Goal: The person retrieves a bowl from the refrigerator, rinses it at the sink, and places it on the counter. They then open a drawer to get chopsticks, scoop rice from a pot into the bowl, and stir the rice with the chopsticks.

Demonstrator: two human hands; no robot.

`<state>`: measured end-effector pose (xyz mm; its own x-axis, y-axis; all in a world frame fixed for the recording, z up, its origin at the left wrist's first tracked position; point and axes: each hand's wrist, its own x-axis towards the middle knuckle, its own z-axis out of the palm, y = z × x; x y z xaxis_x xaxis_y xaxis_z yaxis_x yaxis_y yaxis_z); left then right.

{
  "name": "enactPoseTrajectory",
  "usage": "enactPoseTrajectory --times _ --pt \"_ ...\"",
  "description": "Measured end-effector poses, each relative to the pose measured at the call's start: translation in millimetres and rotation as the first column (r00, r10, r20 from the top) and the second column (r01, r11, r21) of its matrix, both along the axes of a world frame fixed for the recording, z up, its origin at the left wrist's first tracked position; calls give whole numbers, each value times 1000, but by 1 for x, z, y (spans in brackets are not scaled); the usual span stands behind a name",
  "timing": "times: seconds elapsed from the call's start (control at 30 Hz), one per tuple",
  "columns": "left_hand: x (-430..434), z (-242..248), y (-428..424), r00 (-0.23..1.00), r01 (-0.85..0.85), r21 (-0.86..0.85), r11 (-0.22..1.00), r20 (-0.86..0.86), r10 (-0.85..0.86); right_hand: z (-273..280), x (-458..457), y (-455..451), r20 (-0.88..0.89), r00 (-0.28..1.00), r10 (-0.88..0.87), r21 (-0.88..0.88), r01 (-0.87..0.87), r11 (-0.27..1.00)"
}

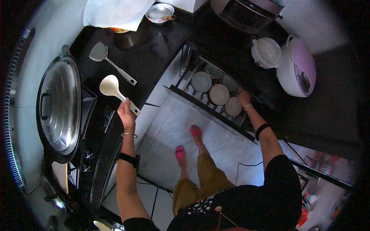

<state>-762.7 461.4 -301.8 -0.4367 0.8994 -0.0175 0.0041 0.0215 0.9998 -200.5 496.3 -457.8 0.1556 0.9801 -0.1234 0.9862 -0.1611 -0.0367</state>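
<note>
My left hand [126, 116] grips the handle of a cream-coloured ladle [109, 85] over the counter's front edge. The ladle's bowl points away from me, towards the stove side. Below and to the right, a pulled-out drawer [202, 107] holds several pale round bowls or dishes [219, 94] on a slatted metal rack. My right hand [244, 98] reaches into the drawer's right end, beside these dishes. Its fingertips are partly hidden in shadow, so whether they hold a dish cannot be told. Close beyond the ladle, a spatula [99, 52] lies on the dark counter [144, 63].
A lidded wok [62, 106] sits on the stove at left. At the back are a small bowl [159, 13] with a brown-handled utensil and a dark appliance [248, 14]. A white tub [267, 53] and a white-and-purple rice cooker [297, 68] stand at right.
</note>
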Motion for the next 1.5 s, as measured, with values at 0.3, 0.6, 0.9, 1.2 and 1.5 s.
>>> enactPoseTrajectory --times 0.3,0.6,0.9,1.2,1.5 --pt "-2 1 -1 1000 -15 -86 996 -6 15 -6 5 37 81 987 -141 -110 149 983" --pt "-1 2 -3 1000 -18 -97 995 -8 18 -49 -9 54 21 991 130 -5 -130 992" --pt "-1 -8 -1 997 -60 -199 978 -57 50 -52 -102 118 -633 762 135 45 -137 989" --pt "2 8 -1 949 -31 -96 995 -314 -1 -72 -71 130 -855 427 -293 -213 225 951" --pt "8 11 -2 988 -9 -171 985 -155 -18 42 -75 34 -540 661 522 295 -432 852"
